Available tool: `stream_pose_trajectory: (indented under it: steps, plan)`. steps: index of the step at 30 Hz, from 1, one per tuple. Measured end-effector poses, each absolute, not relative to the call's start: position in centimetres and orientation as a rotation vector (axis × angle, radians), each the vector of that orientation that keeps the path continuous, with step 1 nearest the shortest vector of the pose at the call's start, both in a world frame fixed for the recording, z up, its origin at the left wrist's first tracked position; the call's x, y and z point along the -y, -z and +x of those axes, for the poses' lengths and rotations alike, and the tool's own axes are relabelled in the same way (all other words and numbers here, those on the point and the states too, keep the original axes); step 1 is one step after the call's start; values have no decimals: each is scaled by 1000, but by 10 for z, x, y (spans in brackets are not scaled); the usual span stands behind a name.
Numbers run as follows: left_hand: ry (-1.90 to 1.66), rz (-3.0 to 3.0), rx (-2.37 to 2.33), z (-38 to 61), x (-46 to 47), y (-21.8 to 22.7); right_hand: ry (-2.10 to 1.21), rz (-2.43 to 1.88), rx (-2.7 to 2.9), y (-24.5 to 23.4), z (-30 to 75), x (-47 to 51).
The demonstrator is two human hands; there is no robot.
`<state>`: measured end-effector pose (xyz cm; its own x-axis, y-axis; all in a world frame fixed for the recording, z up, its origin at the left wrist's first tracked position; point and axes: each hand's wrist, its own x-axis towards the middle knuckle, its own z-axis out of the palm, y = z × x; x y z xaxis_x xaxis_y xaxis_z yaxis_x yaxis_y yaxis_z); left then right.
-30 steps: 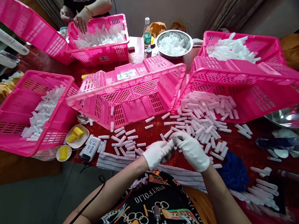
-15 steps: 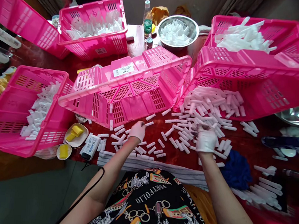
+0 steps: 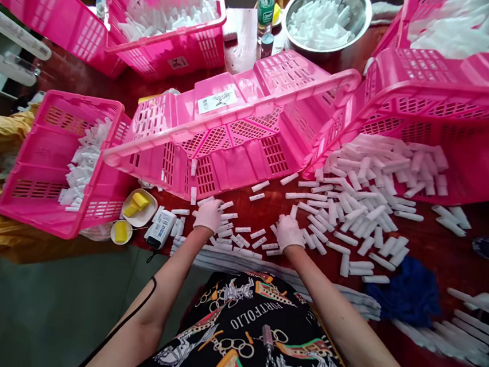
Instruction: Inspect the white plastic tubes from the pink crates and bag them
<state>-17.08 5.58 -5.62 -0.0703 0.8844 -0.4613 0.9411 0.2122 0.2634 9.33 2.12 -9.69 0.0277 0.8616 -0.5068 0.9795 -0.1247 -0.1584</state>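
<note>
Small white plastic tubes (image 3: 320, 221) lie scattered across the dark red table, some with a small dark mark. My left hand (image 3: 208, 216), in a white glove, is low over the marked ones with its fingers bent together; a tube (image 3: 226, 205) juts out by the fingertips. Also gloved, my right hand (image 3: 290, 233) sits at the left side of the looser tubes, its fingers curled down around a short tube (image 3: 294, 211) at the fingertips. The fingers partly hide what each hand grips. A dense heap of tubes (image 3: 372, 161) spills from a tipped pink crate (image 3: 443, 93).
Another tipped pink crate (image 3: 237, 174) lies ahead. Pink crates of white pieces stand at left (image 3: 35, 152) and back left (image 3: 170, 55). A steel bowl (image 3: 367, 22), a bottle (image 3: 265, 9), yellow sponges (image 3: 140, 199), a small boxy device (image 3: 161, 228) and a blue cloth (image 3: 407, 291) are around.
My right hand has moved left from the big heap to the tubes nearer my left hand. My left hand has shifted slightly left. The view has turned and moved closer.
</note>
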Motion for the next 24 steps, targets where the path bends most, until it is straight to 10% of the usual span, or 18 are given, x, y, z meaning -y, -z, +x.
stream_pose_trajectory:
  steps: [7,15,24]
  plan:
    - [368,1745,-1940,-133,-51,64,1129,2467,-1712,81,99,-22]
    - [-401,1248,-1617,-80,-21,13,2149,2701,-1660,1,79,-34]
    - [-529,1360,-1506,-64,-5,-33,1970,2333,-1989,-51,104,-42]
